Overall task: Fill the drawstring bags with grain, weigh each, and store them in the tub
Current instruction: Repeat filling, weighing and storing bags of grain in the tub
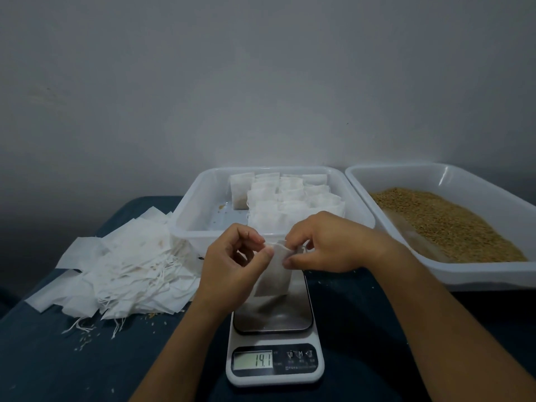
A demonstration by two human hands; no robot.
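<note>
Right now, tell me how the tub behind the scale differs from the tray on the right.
The tub holds upright white filled bags packed in rows toward its right side; the tray holds loose brown grain. Part of the tub's floor shows bare on the left, while grain covers most of the tray's floor. The tub sits square to the view; the tray lies angled. Both are pale, translucent, rectangular plastic containers.
</note>
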